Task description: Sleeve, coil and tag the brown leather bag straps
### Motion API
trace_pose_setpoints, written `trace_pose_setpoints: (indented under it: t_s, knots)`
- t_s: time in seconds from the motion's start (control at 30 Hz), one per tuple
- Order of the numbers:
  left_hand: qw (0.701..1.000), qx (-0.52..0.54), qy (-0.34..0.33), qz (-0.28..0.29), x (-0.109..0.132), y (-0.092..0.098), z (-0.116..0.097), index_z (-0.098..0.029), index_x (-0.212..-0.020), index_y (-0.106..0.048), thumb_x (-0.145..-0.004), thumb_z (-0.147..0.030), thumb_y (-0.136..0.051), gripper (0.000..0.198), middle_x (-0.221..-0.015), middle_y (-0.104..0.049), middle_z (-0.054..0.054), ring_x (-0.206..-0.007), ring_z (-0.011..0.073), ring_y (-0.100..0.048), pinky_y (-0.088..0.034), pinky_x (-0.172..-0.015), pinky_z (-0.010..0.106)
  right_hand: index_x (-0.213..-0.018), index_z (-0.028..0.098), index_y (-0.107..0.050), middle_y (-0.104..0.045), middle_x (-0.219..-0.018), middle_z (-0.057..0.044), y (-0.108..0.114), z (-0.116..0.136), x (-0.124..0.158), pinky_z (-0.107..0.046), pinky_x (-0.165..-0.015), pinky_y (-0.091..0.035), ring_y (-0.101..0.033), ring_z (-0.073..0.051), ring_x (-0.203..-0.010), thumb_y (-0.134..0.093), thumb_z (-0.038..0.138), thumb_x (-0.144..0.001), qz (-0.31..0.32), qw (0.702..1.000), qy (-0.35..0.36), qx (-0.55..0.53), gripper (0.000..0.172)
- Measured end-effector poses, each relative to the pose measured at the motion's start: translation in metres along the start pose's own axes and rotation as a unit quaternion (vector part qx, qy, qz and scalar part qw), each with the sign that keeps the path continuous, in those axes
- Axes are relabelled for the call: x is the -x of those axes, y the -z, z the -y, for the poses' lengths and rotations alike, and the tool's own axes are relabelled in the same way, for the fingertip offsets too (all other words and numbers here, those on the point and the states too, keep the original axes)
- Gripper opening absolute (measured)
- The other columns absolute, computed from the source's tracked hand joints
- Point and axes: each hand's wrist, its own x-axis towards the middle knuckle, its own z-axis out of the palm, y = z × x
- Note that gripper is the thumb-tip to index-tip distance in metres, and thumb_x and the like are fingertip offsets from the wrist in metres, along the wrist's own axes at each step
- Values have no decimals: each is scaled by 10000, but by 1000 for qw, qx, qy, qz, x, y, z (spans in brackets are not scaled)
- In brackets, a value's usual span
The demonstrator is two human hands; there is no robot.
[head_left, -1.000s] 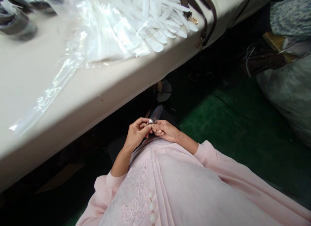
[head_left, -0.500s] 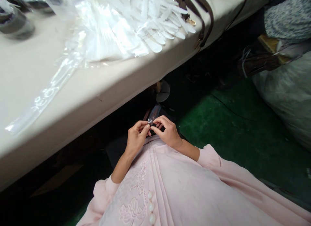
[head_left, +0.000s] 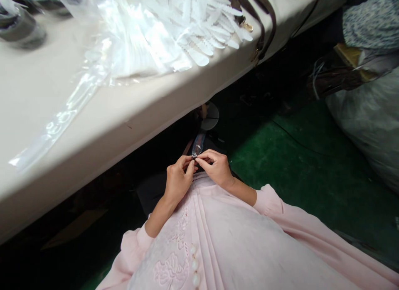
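Over my lap, my left hand [head_left: 180,178] is closed with thumb and fingers pinching the near end of a plastic-wrapped strap [head_left: 198,143]. My right hand [head_left: 218,168] pinches at the same end, its fingertips almost touching those of the left. Clear, shiny film covers the strap, which runs away from my fingers under the table edge. Something small and dark shows between the fingertips, too small to name. Beside it a thin brown strip [head_left: 187,147] shows in the shadow.
On the covered table [head_left: 102,128] lie a pile of white plastic strips [head_left: 199,45], a clear plastic sleeve [head_left: 59,124], brown straps [head_left: 268,28] with metal clasps, and a wrapped roll [head_left: 23,30]. A large pale sack [head_left: 370,124] stands at right on the green floor [head_left: 280,157].
Both hands have drawn closer together at the strap's end, the right fingers now pinching tighter. The plastic-covered part has turned slightly more upright in view.
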Motion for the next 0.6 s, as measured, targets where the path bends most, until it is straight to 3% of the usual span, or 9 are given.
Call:
trace_pose_setpoints:
  t_s: [0.17,0.3,0.43,0.6]
  knots:
    - [1000,4,-3,-6,1,0,3,-179,-1017,-665,-917,-325,-623,182,-948,-772,65,-788,206,-765,-639,-756,323,-789,181,-711,-689,-799,-44,0,-3,-2,-255,-628,-513,-646,-144,-700,-650,236,-856,3,999,-20,-27,106]
    - [1000,-1,-13,-4,2,-2,3,-188,-1015,-673,-914,-325,-624,177,-957,-771,61,-793,210,-764,-635,-765,327,-729,179,-642,-650,-738,-17,1,-2,-5,-234,-589,-479,-593,-113,-613,-626,187,-803,4,1000,-24,18,76]
    - [1000,4,-9,-13,2,-4,2,-190,-1039,-682,-901,-328,-639,200,-974,-771,63,-836,224,-764,-627,-785,326,-715,187,-594,-594,-673,6,2,3,-6,-235,-584,-411,-501,-94,-563,-584,148,-788,-11,990,39,135,83]
    - [999,35,23,-35,-1,-6,-3,-168,-1001,-679,-894,-323,-649,191,-938,-775,68,-847,220,-761,-615,-741,294,-698,187,-576,-569,-656,-5,2,3,0,-261,-616,-368,-499,-112,-599,-533,150,-848,-2,963,149,226,161]
